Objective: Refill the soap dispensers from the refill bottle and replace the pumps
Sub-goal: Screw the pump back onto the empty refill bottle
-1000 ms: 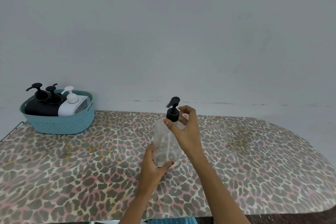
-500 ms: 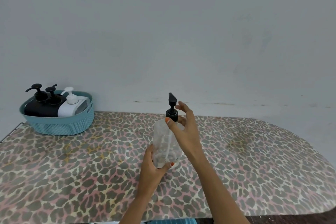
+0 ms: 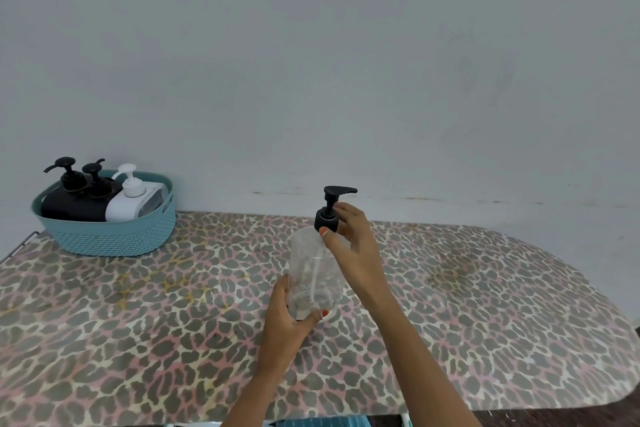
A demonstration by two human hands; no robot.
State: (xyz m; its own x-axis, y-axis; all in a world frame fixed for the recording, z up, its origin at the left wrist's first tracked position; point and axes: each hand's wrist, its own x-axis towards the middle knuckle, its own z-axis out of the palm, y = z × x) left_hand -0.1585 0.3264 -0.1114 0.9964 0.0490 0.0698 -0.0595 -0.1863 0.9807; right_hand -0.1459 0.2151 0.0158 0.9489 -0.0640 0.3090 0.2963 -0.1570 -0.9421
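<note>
At mid-table (image 3: 138,340), on the leopard-print cover: one clear bottle (image 3: 308,263), upright, dip tube visible inside. Left hand (image 3: 287,319) grips its base, fingers wrapped round. Black pump (image 3: 329,208) sits in the bottle's neck, nozzle pointing right; right hand (image 3: 356,250) pinches the collar between thumb and curled fingers. At far left, by the wall: teal basket (image 3: 110,239) holding two black dispensers (image 3: 69,204) and one white dispenser (image 3: 135,201), pumps fitted.

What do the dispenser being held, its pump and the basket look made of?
The clear dispenser is likely thin transparent plastic: the dip tube shows through it. The pump looks like matte black plastic. The basket is apparently moulded teal plastic with a woven-rope texture.
</note>
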